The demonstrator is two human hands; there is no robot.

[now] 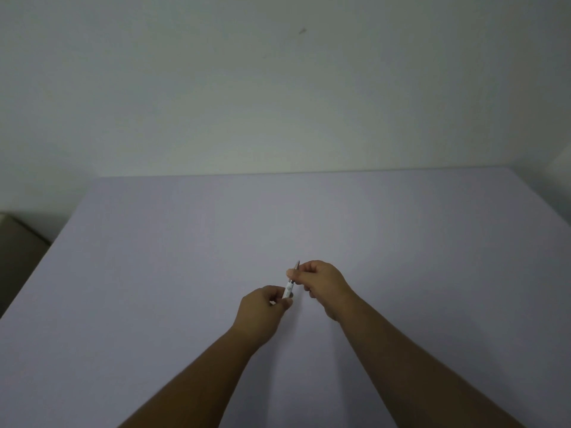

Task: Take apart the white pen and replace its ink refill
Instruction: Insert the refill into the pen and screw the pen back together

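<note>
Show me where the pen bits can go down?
Bare table lies all around: left of the left hand, right of the right hand, and beyond toward the wall. Only the middle is crowded, where both hands hold the white pen.

The room is dim, evenly lit, with a cool cast. The pale lavender tabletop (185, 273) shows only faint shadows. Edges bend outward from the wide lens; detail is soft throughout.

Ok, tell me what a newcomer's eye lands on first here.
First, the two bare hands meeting low in the middle: the left hand pinches the lower end of the white pen, the right hand grips its upper end, the pen tilted with its metal tip away from the person. Around them lies only the pale lilac table against a plain wall.
</note>
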